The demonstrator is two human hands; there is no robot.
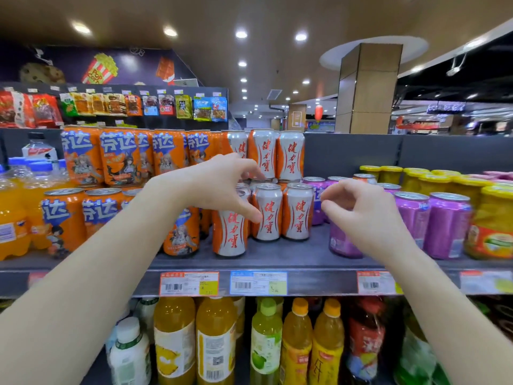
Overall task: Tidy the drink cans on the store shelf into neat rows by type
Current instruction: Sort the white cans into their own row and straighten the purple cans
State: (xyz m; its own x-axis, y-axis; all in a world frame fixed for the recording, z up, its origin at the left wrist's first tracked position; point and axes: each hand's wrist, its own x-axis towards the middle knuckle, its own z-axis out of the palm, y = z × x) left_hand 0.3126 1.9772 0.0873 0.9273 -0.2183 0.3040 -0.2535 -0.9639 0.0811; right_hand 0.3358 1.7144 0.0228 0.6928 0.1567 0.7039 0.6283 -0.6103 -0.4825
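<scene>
Squaring the row, left hand [224, 187] is curling round the front white-orange can [230, 234]; right hand [358, 209] is hovering, loosely curled, empty.

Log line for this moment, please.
phase: sorting cans | left hand: arched over front white-orange can, grip unclear | right hand: loosely curled, empty, before purple can

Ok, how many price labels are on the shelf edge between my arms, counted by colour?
Orange-edged price labels: 2
Blue-edged price label: 1
Total: 3
</scene>
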